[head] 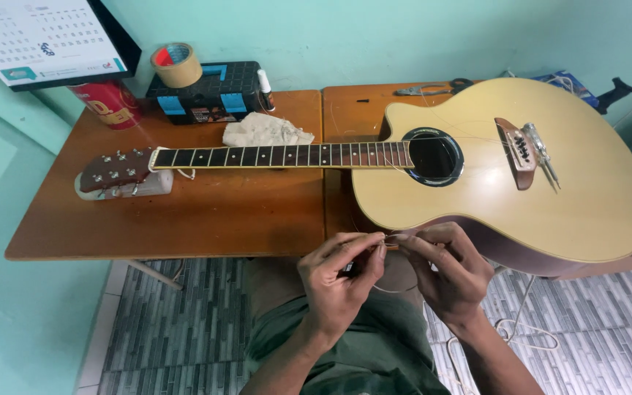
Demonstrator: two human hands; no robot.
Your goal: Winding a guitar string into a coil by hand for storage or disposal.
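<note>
An acoustic guitar [491, 175] lies flat across two wooden tables, its dark fretboard [279, 156] pointing left and its headstock [115, 168] resting on a white block [151, 184]. Below the table's near edge, over my lap, my left hand [338, 281] and my right hand [448, 274] meet fingertip to fingertip. Both pinch a thin guitar string [391, 241], with a loop of it hanging below the hands. A metal screwdriver-like tool [543, 155] lies on the guitar top beside the bridge [517, 150].
At the back of the left table [184, 219] stand a tape roll [177, 64] on a black and blue case [210, 91], a red can [111, 102], a crumpled cloth [265, 132] and a desk calendar [45, 36]. Pliers [433, 89] lie behind the guitar. A white cord [521, 329] trails on the tiled floor.
</note>
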